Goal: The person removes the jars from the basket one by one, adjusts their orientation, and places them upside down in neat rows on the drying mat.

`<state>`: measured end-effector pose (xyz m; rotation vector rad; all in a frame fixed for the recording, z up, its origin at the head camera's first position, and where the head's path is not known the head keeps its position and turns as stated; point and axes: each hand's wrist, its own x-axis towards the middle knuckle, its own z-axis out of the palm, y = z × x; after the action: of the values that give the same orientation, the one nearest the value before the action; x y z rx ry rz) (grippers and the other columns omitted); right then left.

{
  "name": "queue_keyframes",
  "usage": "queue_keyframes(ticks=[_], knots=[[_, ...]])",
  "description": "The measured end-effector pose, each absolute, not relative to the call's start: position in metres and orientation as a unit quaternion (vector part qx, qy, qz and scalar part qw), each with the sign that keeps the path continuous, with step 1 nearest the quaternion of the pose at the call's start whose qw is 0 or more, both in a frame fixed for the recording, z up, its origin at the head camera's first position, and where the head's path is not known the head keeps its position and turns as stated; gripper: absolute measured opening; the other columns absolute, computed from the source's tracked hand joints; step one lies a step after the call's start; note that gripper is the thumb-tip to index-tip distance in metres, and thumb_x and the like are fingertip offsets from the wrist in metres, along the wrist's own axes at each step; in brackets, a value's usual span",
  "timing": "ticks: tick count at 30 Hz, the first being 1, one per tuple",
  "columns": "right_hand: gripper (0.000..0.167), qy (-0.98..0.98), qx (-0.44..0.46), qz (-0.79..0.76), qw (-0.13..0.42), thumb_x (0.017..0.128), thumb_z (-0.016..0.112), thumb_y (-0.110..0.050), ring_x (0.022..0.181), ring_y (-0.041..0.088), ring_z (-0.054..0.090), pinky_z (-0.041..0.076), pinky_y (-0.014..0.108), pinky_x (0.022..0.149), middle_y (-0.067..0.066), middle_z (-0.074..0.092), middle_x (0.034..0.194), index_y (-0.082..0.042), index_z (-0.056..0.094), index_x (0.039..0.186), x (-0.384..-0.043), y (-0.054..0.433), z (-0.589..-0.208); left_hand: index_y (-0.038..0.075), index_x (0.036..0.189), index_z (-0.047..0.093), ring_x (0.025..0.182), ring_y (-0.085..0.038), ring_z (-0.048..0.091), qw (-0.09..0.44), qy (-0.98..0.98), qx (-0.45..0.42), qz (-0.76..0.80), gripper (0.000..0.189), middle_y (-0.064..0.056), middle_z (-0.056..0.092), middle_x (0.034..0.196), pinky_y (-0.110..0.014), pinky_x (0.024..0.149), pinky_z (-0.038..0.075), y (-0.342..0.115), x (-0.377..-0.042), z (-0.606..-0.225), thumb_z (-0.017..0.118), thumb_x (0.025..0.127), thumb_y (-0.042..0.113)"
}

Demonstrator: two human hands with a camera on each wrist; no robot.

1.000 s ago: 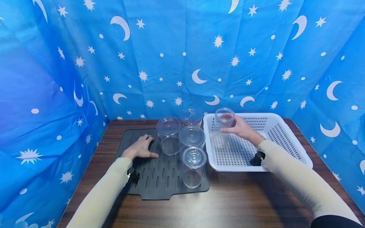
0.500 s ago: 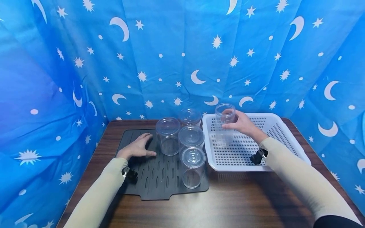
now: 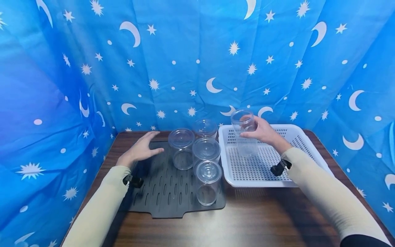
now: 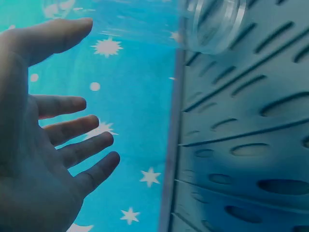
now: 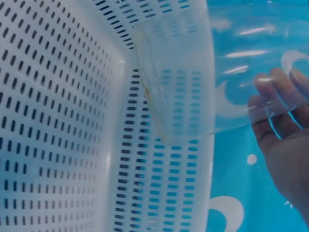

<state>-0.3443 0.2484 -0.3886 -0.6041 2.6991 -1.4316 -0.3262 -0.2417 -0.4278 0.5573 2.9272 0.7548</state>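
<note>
My right hand grips a tall clear plastic jar around its upper part, over the left side of the white basket. In the right wrist view the fingers curve around the jar, whose base tilts within the basket's rim. My left hand hovers above the left part of the dark grey draining mat, fingers spread and holding nothing. Several clear jars stand on the mat's right side: a wide one, one behind, one in the middle and a narrower front one.
The perforated basket stands right of the mat on a brown wooden table, close beside the jars. A blue cloth with moons and stars encloses the table at the back and both sides.
My left hand has drawn back leftward and up, away from the jars. My right hand has raised the clear jar slightly over the basket. The standing jars stay in place.
</note>
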Motion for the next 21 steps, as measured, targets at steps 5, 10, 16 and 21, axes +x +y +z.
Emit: queue_keyframes(ticks=[5, 10, 16, 21], knots=[[0.054, 0.880, -0.216, -0.423, -0.021, 0.078, 0.083, -0.021, 0.099, 0.031, 0.065, 0.051, 0.043, 0.082, 0.018, 0.068, 0.113, -0.013, 0.057, 0.125, -0.343, 0.247, -0.378, 0.009, 0.153, 0.030, 0.145, -0.040, 0.025, 0.005, 0.944, 0.190, 0.268, 0.075, -0.018, 0.025, 0.158, -0.062, 0.111, 0.028, -0.241, -0.327, -0.410, 0.063, 0.093, 0.041], [0.054, 0.888, -0.239, -0.389, -0.046, 0.074, 0.085, -0.022, 0.092, 0.027, 0.064, 0.049, 0.044, 0.078, 0.013, 0.070, 0.106, -0.014, 0.060, 0.121, -0.346, 0.246, -0.368, 0.011, 0.151, 0.035, 0.137, -0.036, 0.038, -0.035, 0.934, 0.191, 0.301, 0.071, -0.015, 0.036, 0.152, -0.061, 0.109, 0.032, -0.237, -0.328, -0.395, 0.061, 0.094, 0.043], [0.057, 0.893, -0.244, -0.376, -0.039, 0.074, 0.085, -0.025, 0.100, 0.031, 0.065, 0.050, 0.046, 0.083, 0.014, 0.069, 0.112, -0.013, 0.059, 0.122, -0.344, 0.241, -0.353, 0.014, 0.150, 0.037, 0.133, -0.034, 0.044, -0.060, 0.916, 0.205, 0.340, 0.070, -0.012, 0.041, 0.149, -0.058, 0.107, 0.036, -0.226, -0.326, -0.379, 0.062, 0.093, 0.045], [0.059, 0.900, -0.258, -0.348, -0.051, 0.072, 0.086, -0.030, 0.094, 0.026, 0.065, 0.052, 0.043, 0.078, 0.010, 0.069, 0.108, -0.015, 0.059, 0.122, -0.344, 0.234, -0.339, 0.020, 0.150, 0.038, 0.130, -0.035, 0.048, -0.061, 0.900, 0.223, 0.370, 0.071, -0.008, 0.039, 0.151, -0.055, 0.102, 0.045, -0.211, -0.322, -0.366, 0.064, 0.091, 0.049]])
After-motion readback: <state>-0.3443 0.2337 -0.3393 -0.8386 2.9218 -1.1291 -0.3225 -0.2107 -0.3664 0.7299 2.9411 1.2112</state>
